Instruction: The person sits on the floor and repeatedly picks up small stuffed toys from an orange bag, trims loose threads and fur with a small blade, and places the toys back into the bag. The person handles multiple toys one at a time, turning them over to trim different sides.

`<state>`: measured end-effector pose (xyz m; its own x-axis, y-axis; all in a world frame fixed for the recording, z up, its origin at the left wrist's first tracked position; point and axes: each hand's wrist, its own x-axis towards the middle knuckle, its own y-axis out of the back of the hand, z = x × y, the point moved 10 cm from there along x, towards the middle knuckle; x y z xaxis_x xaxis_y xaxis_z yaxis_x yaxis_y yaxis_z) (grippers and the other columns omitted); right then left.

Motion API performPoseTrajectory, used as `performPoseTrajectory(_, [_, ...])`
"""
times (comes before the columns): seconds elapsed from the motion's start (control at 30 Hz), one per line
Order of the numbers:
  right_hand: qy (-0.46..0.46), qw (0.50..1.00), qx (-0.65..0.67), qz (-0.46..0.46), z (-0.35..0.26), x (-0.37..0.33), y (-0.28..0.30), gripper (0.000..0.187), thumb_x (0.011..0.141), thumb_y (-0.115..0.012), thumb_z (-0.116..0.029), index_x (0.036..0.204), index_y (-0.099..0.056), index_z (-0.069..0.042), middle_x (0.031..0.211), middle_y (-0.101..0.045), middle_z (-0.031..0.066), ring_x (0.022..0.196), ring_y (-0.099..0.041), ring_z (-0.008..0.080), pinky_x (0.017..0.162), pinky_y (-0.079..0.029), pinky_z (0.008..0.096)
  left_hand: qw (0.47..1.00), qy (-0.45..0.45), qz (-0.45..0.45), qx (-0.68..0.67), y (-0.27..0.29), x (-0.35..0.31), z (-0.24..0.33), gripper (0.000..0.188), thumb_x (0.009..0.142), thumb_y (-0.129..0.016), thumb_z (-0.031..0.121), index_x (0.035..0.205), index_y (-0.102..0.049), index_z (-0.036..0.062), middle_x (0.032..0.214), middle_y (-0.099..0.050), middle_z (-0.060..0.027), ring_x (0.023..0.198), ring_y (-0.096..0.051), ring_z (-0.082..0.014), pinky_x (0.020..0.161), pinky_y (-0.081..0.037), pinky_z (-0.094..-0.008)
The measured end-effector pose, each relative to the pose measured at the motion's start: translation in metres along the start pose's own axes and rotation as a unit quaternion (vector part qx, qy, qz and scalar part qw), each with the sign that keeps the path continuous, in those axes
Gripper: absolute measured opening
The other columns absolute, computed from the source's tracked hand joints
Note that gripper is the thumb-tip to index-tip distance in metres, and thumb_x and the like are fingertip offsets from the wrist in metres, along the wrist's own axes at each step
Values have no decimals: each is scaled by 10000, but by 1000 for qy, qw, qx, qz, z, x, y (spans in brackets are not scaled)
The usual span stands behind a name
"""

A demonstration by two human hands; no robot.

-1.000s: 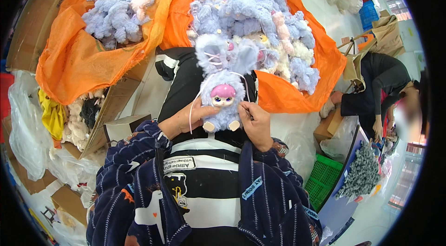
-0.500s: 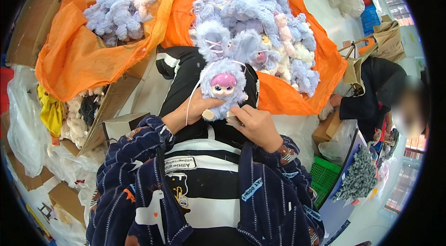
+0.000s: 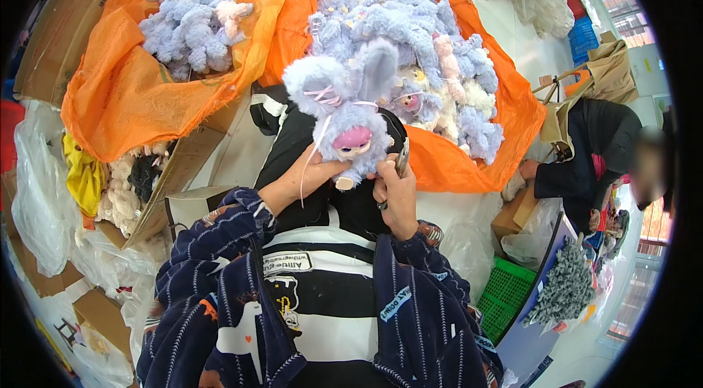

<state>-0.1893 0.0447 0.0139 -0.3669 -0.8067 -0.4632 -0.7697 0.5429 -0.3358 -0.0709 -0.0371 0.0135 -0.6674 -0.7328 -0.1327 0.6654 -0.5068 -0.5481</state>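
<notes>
So there's a fluffy pale-blue toy (image 3: pixel 372 126) held up over the person's lap, long ears at the top, pink fringe and face tipped a bit downward. Pink lacing (image 3: pixel 326 97) runs across one ear, and a thin pale cord (image 3: pixel 310 168) dangles down its left side. One cream foot (image 3: pixel 344 183) pokes out at the bottom.

The left hand (image 3: pixel 307 177) has it by the lower side, thumb pressed on the front, the other fingers tucked behind, so a proper grip. The right hand (image 3: pixel 394 194) is right at the toy's other lower side, curled with thumb and fingers pinching a slim metal tool (image 3: pixel 402 156) that points up past the fur. Can't tell what kind of tool, or whether those fingertips are pinching fur as well. There's something dark at the fingers too, maybe a ring or part of the tool.

Under all that are black trousers (image 3: pixel 293 146). Just past the knees, a big pile of similar toys (image 3: pixel 395 18) sits on an orange sheet (image 3: pixel 469 177), with a smaller heap (image 3: pixel 192 30) on more orange stuff to the left. Below that heap there's an open cardboard box (image 3: pixel 165 196) and a yellow cloth (image 3: pixel 83 177). Over on the right: a green crate (image 3: pixel 505 293), a grey fluffy bundle (image 3: pixel 562 291) and a co-worker (image 3: pixel 582 131) bending over.
</notes>
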Motion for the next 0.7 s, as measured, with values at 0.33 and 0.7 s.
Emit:
performPoseTrajectory(0.33, [490, 768, -411, -25, -67, -47, -52, 204, 676, -728, -13, 825, -611, -87, 716, -528, 39, 531, -515, 127, 475, -404, 244, 996, -43, -9, 76, 3, -25, 38, 512, 822, -654, 72, 1283, -433, 49, 1208, -537, -67, 1169, -479, -190, 979, -395, -343])
performPoseTrajectory(0.7, [253, 949, -171, -72, -35, -16, -30, 397, 806, -625, 16, 1168, -462, -4, 1025, -599, 106, 892, -584, 116, 749, -478, 231, 974, 0, 90, -208, 23, -12, 25, 485, 847, -555, 128, 1285, -394, -2, 1240, -516, -102, 1150, -504, -229, 979, -398, -372])
